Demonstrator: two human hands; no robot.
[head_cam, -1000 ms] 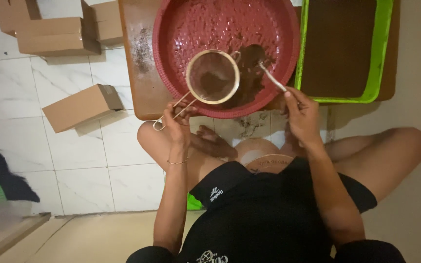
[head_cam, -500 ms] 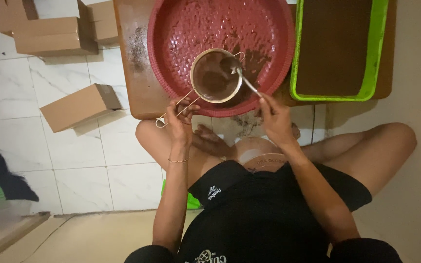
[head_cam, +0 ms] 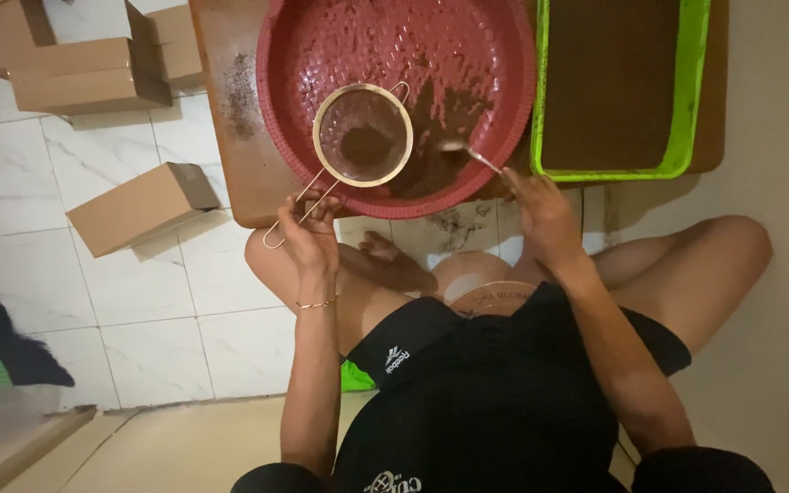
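My left hand (head_cam: pixel 308 228) grips the wire handle of a round metal sieve (head_cam: pixel 362 134) that holds dark brown powder. The sieve hovers over a large red plastic basin (head_cam: pixel 321 46) dusted with the same powder, with a pile of it at the basin's near side. My right hand (head_cam: pixel 541 215) holds a metal spoon (head_cam: pixel 468 152), its bowl resting in that pile just right of the sieve. The basin sits on a low wooden board (head_cam: pixel 230 110).
A green tray (head_cam: pixel 696 91) filled with brown powder lies to the right of the basin. Several cardboard boxes (head_cam: pixel 139 205) stand on the white tiled floor at left. My bare crossed legs (head_cam: pixel 687 265) are under the board's near edge. Spilled powder marks the tiles there.
The spoon has left the sieve and moved right, down into the powder pile in the basin. The sieve has stayed over the basin, held by my left hand.
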